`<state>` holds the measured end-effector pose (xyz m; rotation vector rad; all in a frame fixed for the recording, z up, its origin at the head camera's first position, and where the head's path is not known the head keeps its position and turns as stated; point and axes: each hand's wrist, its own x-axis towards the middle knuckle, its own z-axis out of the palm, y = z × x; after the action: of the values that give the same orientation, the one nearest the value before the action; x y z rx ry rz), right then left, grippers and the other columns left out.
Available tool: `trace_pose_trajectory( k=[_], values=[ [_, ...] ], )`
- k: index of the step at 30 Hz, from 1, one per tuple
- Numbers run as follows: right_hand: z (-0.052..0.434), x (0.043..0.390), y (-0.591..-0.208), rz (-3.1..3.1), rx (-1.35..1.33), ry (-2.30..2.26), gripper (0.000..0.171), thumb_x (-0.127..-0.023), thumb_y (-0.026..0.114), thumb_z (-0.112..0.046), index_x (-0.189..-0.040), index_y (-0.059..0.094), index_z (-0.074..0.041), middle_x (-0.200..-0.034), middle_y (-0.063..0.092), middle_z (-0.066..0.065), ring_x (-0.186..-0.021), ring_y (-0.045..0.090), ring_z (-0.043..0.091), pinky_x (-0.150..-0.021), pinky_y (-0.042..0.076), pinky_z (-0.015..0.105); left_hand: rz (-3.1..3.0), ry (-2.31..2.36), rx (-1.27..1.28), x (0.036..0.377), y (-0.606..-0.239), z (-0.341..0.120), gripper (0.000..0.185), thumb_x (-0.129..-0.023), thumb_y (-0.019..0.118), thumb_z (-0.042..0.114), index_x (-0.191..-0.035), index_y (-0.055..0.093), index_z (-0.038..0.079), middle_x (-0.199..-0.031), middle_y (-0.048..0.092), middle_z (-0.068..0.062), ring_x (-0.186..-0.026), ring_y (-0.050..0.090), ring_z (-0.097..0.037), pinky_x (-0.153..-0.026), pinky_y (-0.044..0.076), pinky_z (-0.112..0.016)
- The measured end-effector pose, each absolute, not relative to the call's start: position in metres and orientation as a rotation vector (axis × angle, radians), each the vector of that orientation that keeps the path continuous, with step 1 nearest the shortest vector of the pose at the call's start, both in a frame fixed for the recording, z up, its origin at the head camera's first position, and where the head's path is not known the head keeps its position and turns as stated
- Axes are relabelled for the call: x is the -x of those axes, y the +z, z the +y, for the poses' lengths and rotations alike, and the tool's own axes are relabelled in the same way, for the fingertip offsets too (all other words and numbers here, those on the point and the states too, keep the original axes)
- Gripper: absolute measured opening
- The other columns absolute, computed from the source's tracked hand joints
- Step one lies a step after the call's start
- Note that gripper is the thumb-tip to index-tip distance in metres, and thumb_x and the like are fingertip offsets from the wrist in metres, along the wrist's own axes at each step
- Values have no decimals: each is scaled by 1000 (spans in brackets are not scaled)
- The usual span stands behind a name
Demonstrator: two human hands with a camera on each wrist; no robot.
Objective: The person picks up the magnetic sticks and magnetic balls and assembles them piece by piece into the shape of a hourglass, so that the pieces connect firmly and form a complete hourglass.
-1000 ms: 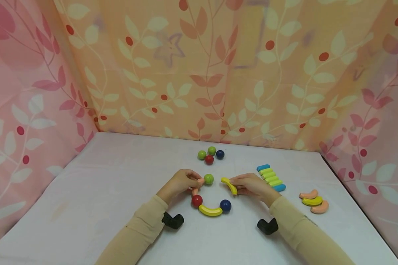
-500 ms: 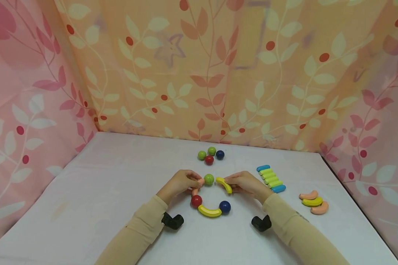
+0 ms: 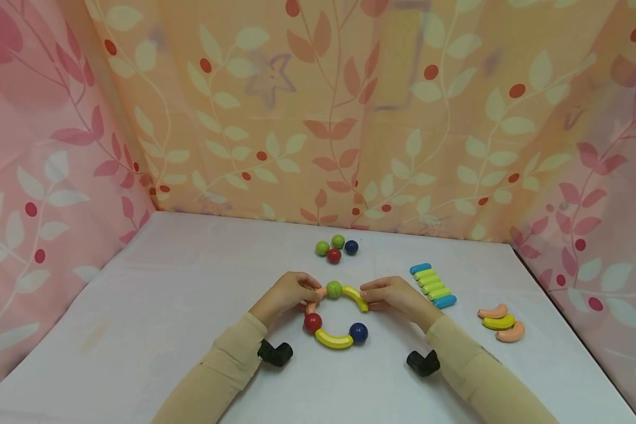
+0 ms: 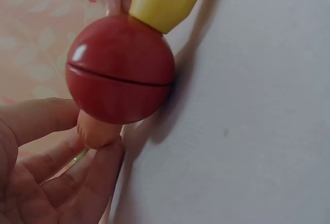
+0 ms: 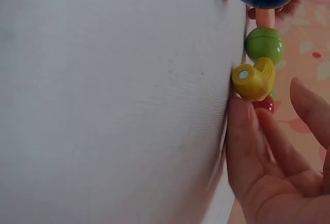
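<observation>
Head view: patterned cloth point(image 3: 318, 141) (leafy) borders a white table point(image 3: 217, 253).

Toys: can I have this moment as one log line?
left hand: holds pink piece | right hand: at yellow piece beside green ball | gap: yellow piece to blue ball

Multicoloured open ring of balls and curved pieces point(image 3: 334, 340) on white-clothed counter point(image 3: 138, 330), between left hand point(image 3: 288, 294) and right hand point(image 3: 396, 297), green-red-blue ball cluster point(image 3: 334, 255) behind, blue-and-lime stick row point(image 3: 433, 285) at right, pink-and-yellow curved trio point(image 3: 499, 323) farther right.
</observation>
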<state>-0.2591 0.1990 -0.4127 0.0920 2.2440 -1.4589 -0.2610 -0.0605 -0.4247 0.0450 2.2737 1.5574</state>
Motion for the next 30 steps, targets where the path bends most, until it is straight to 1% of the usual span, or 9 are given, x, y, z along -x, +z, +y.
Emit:
trace_pose_trajectory(
  k=[2,4,8,11,15,20,23,26,30],
  values=[
    [202,250,-413,2269,-120,-1462,37,-93,70,-20,-123,67,0,-111,72,11,-92,70,16,-87,60,33,2269,1552,-77,261,-424,-63,27,-85,77,16,-108,69,3,-87,69,-8,-78,63,-15,-70,57,-27],
    [204,238,-412,2283,-134,-1447,33,-92,71,-20,-117,68,1,-105,73,10,-88,69,16,-84,61,32,2286,1536,-108,263,-424,-65,30,-85,78,19,-109,69,3,-89,70,-7,-83,62,-15,-75,55,-27],
    [200,217,-410,2312,-124,-1374,30,-87,77,-25,-105,71,-2,-93,72,7,-79,66,16,-76,61,31,2333,1453,-180,271,-422,-63,35,-85,78,24,-114,69,8,-108,70,-5,-96,61,-17,-84,53,-30],
    [192,207,-408,2330,-87,-1328,36,-81,82,-28,-104,70,-3,-91,71,5,-77,64,16,-72,61,31,2354,1326,-279,278,-419,-55,42,-86,76,27,-125,66,14,-122,66,-6,-109,60,-21,-98,50,-39],
    [182,200,-406,2387,-50,-1279,38,-78,86,-23,-106,69,-5,-94,70,3,-75,63,14,-68,60,31,2370,1202,-394,283,-417,-44,45,-88,74,29,-131,64,22,-130,61,-8,-116,57,-24,-105,45,-46],
    [177,201,-404,2439,-64,-1244,31,-78,85,-19,-103,71,-6,-93,70,3,-73,62,14,-67,59,29,2408,1239,-353,280,-419,-46,31,-88,74,28,-118,70,21,-124,63,-10,-111,57,-24,-101,46,-44],
    [182,207,-404,2459,-101,-1256,30,-80,84,-19,-104,71,-6,-94,70,4,-75,62,16,-69,59,29,2404,1289,-271,276,-419,-54,28,-87,75,28,-113,70,19,-119,63,-8,-102,58,-22,-90,51,-37],
    [188,214,-405,2476,-152,-1275,31,-82,82,-22,-107,70,-6,-99,70,5,-79,63,16,-73,59,29,2384,1324,-191,273,-419,-62,23,-88,75,29,-106,69,15,-110,65,-6,-93,58,-18,-76,52,-28],
    [191,226,-408,2473,-163,-1321,37,-86,78,-23,-115,67,-3,-110,69,11,-86,64,17,-79,61,31,2383,1349,-138,271,-418,-65,23,-90,72,31,-99,67,11,-98,66,-2,-87,57,-14,-70,49,-23]
  ],
)
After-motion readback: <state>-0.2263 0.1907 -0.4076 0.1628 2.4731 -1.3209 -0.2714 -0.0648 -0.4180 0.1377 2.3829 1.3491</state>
